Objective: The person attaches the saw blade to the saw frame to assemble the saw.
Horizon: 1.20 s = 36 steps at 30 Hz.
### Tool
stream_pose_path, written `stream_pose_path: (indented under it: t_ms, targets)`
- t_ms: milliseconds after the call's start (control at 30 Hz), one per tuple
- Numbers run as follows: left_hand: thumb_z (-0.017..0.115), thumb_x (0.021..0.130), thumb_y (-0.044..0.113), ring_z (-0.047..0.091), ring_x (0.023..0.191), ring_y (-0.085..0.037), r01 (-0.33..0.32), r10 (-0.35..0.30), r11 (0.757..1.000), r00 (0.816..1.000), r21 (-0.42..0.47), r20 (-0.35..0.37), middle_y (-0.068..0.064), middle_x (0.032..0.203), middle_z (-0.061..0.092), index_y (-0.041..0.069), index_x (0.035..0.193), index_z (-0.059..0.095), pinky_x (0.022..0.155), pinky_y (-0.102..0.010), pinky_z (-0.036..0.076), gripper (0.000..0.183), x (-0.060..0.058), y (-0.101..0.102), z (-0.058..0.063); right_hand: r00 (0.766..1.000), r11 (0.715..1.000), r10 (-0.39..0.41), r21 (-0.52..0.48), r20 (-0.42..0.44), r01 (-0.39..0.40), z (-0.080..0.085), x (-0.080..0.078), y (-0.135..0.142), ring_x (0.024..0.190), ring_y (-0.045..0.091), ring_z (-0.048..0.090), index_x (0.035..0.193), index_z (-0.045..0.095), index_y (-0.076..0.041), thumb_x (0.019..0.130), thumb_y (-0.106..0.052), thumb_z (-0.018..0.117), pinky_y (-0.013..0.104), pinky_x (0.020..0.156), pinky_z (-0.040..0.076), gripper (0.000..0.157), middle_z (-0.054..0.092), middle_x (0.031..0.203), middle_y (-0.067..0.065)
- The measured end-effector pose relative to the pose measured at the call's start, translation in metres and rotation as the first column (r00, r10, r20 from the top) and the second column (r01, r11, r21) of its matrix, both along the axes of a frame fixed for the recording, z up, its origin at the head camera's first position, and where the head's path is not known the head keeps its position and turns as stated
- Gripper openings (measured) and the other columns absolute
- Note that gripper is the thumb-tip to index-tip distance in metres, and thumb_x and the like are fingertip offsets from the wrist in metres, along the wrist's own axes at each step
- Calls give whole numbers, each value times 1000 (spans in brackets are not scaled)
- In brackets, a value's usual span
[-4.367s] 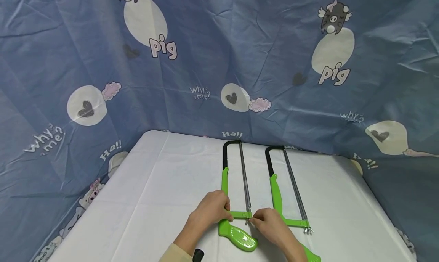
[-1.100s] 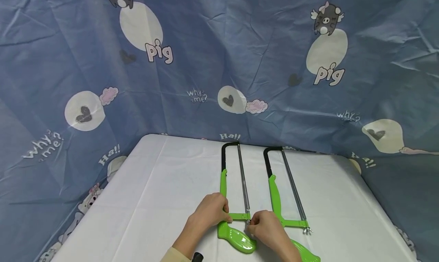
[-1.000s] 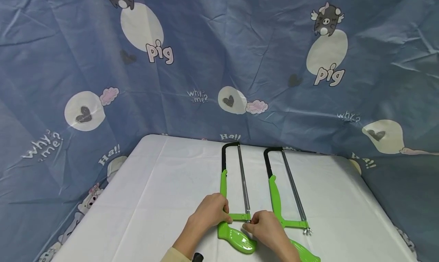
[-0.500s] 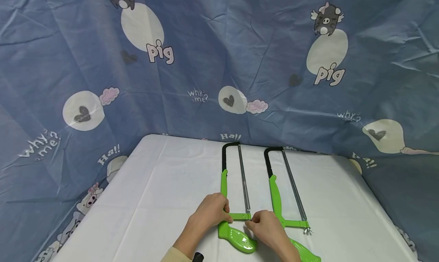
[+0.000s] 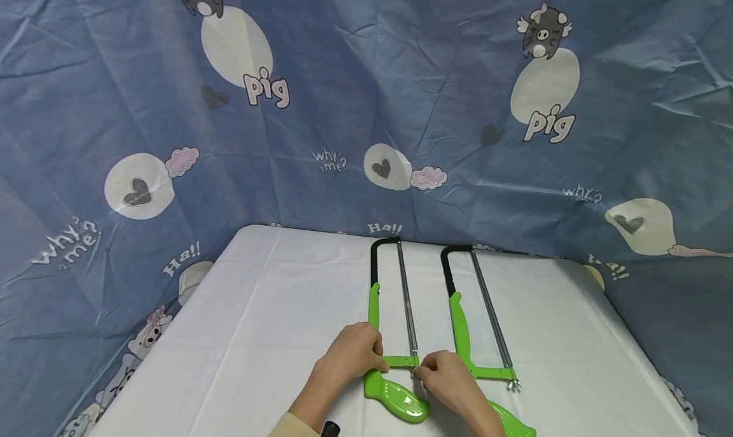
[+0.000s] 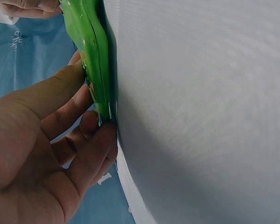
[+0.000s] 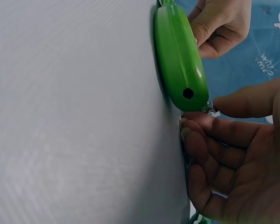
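Two hacksaws with green handles and black front frames lie on the white table. My left hand [image 5: 352,349] holds the left hacksaw [image 5: 396,400] by its green frame, near the crossbar. In the left wrist view, the fingers and thumb of the left hand [image 6: 56,116] are around the green frame. At the crossbar's right end, my right hand [image 5: 449,380] pinches the small silver wing nut [image 5: 413,373] below the blade. The right wrist view shows the wing nut [image 7: 210,110] between thumb and index finger, partly hidden by the green grip.
The second hacksaw [image 5: 460,329] lies just to the right, its grip partly behind my right forearm. Its silver wing nut [image 5: 514,385] shows. A blue curtain [image 5: 321,106] with pig prints hangs behind the white table [image 5: 275,297].
My right fingers have shifted back and forth around the wing nut, covering and uncovering it. The left hand keeps its hold, and both hacksaws stay in place.
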<state>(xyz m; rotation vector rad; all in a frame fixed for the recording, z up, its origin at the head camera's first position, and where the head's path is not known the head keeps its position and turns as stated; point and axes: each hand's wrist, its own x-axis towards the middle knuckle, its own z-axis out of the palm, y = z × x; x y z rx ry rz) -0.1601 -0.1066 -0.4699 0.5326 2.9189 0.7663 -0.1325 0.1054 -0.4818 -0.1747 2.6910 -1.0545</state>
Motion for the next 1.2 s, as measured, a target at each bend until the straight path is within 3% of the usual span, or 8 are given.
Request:
stream_pose_path:
  t_ms: [433,700,1200]
  targets:
    - [91,67,31,50,65,-4,-2,2,1000,1000,1,2,10,72,61,19,69,71,60,-21,43,23,1,-1,2,999,999,41,8,12,-41,3,-4,3,55,12,48,70,68,-11,85,-13,58,27,49,39,18,57,59,-5]
    - [90,68,31,51,66,-4,-7,7,1000,1000,2,10,9,73,62,19,70,72,60,-21,43,22,2,-1,3,999,999,35,-22,20,-34,4,-5,5,60,13,52,79,68,-9,86,-8,60,28,53,42,11,60,65,-2]
    - [90,68,29,49,62,-3,-19,18,999,999,27,31,10,70,60,19,67,69,57,-20,42,23,1,0,1,997,999,31,-4,-69,-32,0,-3,3,57,12,49,73,65,-9,82,-2,66,24,51,39,11,56,62,-3]
